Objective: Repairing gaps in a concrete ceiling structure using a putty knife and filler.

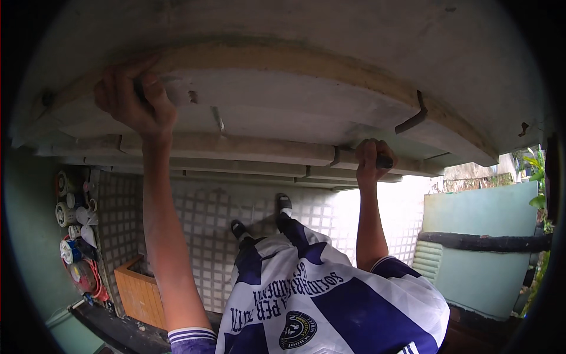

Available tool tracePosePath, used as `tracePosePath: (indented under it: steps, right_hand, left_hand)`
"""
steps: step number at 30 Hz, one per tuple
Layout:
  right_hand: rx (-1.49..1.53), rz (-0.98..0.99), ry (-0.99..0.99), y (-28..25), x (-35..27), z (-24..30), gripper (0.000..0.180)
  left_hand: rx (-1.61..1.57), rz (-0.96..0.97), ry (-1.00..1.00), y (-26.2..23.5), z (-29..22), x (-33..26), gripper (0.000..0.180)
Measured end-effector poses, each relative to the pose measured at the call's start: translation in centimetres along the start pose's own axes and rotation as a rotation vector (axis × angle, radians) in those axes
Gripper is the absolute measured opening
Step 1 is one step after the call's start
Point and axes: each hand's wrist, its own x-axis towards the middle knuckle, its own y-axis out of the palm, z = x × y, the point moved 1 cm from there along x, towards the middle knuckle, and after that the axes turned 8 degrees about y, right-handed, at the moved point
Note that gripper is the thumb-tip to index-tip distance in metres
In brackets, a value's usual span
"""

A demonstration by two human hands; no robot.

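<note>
My left hand (138,103) is up at the far left, its fingers curled over the edge of a long pale ledge (253,59) that bends across the view. My right hand (371,162) is closed around a dark, rounded tool handle (384,161), lower down and to the right, close to a lower slat-like ledge (283,150). The tool's working end is hidden or too dim to make out. A bent rusty metal strip (420,115) sticks out from the upper ledge, right of centre.
My feet stand on a chequered tiled floor (206,224). At the left are an orange-brown wooden box (141,292) and several containers and cords (73,230). A dark pipe (483,242) crosses a pale green wall (477,206) at the right, with green plants (536,171) beyond.
</note>
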Motion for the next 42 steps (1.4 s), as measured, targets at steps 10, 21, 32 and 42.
tracePosePath:
  steps: [10, 21, 32, 42]
  right_hand:
    - [0.404, 0.14, 0.059, 3.2, 0.3, 3.5, 0.03]
    - [0.122, -0.018, -0.154, 6.2, -1.4, 1.0, 0.037]
    - [0.171, -0.056, -0.154, 2.6, -2.3, 0.9, 0.032]
    - [0.126, -0.164, -0.282, 2.6, 0.6, 7.9, 0.041]
  left_hand:
    - [0.019, -0.03, 0.0, -0.2, 0.1, 0.0, 0.023]
    - [0.02, 0.027, -0.032, -0.2, 0.9, -0.5, 0.019]
    - [0.011, 0.016, -0.048, 0.2, 0.4, -0.7, 0.019]
    - [0.075, 0.095, -0.02, -0.8, 0.7, -1.0, 0.033]
